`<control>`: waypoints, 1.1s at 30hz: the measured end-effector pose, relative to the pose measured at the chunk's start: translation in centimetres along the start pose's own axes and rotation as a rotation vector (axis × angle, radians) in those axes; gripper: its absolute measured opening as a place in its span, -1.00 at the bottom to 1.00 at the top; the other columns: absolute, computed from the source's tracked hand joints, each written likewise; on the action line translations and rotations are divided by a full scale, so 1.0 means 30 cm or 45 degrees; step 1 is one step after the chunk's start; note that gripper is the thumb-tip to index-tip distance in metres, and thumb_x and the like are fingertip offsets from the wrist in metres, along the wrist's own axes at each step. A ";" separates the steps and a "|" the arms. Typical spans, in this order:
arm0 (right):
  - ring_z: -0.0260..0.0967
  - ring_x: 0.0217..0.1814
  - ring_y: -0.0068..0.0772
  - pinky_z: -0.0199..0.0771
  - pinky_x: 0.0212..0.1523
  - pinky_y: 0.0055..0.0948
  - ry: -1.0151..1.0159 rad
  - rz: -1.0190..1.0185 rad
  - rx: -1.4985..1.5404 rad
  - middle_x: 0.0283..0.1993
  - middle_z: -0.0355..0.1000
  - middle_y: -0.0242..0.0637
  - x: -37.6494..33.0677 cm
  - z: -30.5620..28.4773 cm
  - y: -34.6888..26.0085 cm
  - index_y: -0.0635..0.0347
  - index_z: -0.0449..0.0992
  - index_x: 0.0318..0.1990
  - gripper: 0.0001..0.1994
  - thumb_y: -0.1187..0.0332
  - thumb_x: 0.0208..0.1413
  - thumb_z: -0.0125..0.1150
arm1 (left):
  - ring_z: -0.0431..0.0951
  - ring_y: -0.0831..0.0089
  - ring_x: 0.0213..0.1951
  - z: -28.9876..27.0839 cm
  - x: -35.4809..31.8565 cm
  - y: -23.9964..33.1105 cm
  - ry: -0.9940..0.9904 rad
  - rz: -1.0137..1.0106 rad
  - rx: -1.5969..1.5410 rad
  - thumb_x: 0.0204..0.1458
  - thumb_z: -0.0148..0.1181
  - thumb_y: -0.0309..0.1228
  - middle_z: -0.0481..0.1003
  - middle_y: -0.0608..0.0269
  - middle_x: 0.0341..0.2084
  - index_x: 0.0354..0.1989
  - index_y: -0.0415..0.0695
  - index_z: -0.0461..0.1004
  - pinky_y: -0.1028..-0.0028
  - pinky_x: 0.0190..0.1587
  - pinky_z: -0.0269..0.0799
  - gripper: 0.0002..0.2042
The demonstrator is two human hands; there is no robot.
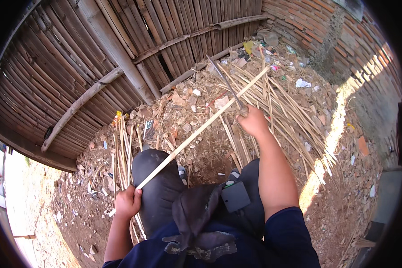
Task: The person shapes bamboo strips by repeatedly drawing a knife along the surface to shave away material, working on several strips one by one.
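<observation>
My left hand (127, 202) is closed round the lower end of a long pale bamboo strip (201, 130), beside my left knee. The strip slants up and to the right across my thigh, its far end over a pile of strips. In my right hand (253, 121) is the handle of a machete (226, 81); its long, narrow dark blade points away and to the left. Blade and strip cross just ahead of my right fist; I cannot tell whether they touch. Part of the handle is hidden by my fingers.
A heap of cut bamboo strips (288, 120) lies at the right, and a smaller bunch (122, 152) stands left of my left knee. Stones and litter cover the ground. A bamboo wall (174, 35) rises ahead, a brick wall (299, 22) at the far right.
</observation>
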State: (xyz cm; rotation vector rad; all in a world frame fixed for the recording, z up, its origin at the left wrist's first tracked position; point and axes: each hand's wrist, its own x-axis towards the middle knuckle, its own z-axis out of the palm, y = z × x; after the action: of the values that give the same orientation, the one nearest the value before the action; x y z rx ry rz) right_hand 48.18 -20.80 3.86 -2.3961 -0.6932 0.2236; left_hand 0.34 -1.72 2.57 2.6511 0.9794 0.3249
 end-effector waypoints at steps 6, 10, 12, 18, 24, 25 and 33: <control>0.57 -0.14 0.11 0.55 -0.06 -0.08 -0.070 -0.204 -0.105 -0.27 0.59 0.07 -0.087 -0.060 -0.096 0.19 0.58 0.05 -0.54 0.17 0.00 0.39 | 0.48 -0.16 -0.62 0.016 -0.009 -0.012 0.044 0.005 -0.090 0.25 0.14 -0.20 0.39 -0.06 -0.74 -0.53 -0.17 0.31 0.02 -0.54 0.34 -0.63; 0.55 -0.25 0.05 0.50 -0.20 -0.12 -0.177 -0.350 0.085 -0.34 0.55 0.06 -0.089 -0.084 -0.094 0.24 0.61 -0.04 -0.54 0.15 -0.04 0.49 | 0.46 -0.16 -0.62 0.022 -0.010 -0.023 0.031 -0.014 -0.140 0.28 0.12 -0.18 0.38 -0.06 -0.74 -0.52 -0.18 0.30 0.05 -0.54 0.31 -0.61; 0.55 -0.28 0.06 0.50 -0.23 -0.11 -0.009 -0.349 0.011 -0.38 0.54 0.03 -0.085 -0.084 -0.076 0.24 0.61 -0.05 -0.54 0.10 -0.02 0.48 | 0.46 -0.17 -0.61 0.031 -0.011 -0.031 0.031 -0.003 -0.157 0.29 0.11 -0.17 0.37 -0.07 -0.74 -0.51 -0.18 0.29 0.06 -0.54 0.30 -0.61; 0.56 -0.18 0.13 0.56 -0.13 -0.03 -0.217 -0.163 -0.200 -0.28 0.59 0.03 -0.103 -0.106 -0.137 0.15 0.62 -0.01 -0.57 0.08 0.06 0.39 | 0.47 -0.19 -0.60 0.019 -0.010 0.000 0.038 -0.017 -0.156 0.30 0.10 -0.17 0.40 -0.09 -0.73 -0.50 -0.18 0.30 0.02 -0.51 0.32 -0.61; 0.56 -0.10 0.09 0.55 -0.06 -0.01 -0.405 -0.463 -0.358 -0.23 0.60 -0.02 -0.160 0.008 -0.215 0.09 0.61 -0.08 -0.66 0.20 -0.02 0.38 | 0.52 -0.15 -0.58 0.000 -0.040 0.032 0.084 -0.095 0.056 0.29 0.11 -0.20 0.46 -0.07 -0.70 -0.49 -0.15 0.31 -0.01 -0.51 0.38 -0.65; 0.56 -0.10 0.10 0.56 -0.06 -0.01 -0.473 -0.507 -0.346 -0.22 0.60 -0.02 -0.152 0.024 -0.206 0.10 0.61 -0.07 -0.65 0.20 -0.02 0.38 | 0.52 -0.15 -0.58 -0.005 -0.051 0.026 0.081 -0.100 0.061 0.29 0.11 -0.20 0.46 -0.07 -0.70 -0.49 -0.15 0.31 -0.01 -0.51 0.38 -0.65; 0.56 -0.09 0.10 0.58 -0.03 -0.03 -0.430 -0.340 -0.229 -0.21 0.59 0.00 -0.106 0.070 -0.126 0.05 0.64 -0.05 -0.66 0.19 0.01 0.34 | 0.49 -0.14 -0.61 -0.005 -0.103 -0.008 0.085 -0.083 0.140 0.28 0.12 -0.21 0.43 -0.06 -0.70 -0.50 -0.14 0.33 0.00 -0.55 0.37 -0.66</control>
State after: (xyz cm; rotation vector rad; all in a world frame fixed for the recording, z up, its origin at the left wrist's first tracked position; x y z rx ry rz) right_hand 43.20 -18.86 4.50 -2.4239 -1.2240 0.4770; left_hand -2.15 -3.56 2.28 2.7148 1.1323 0.3563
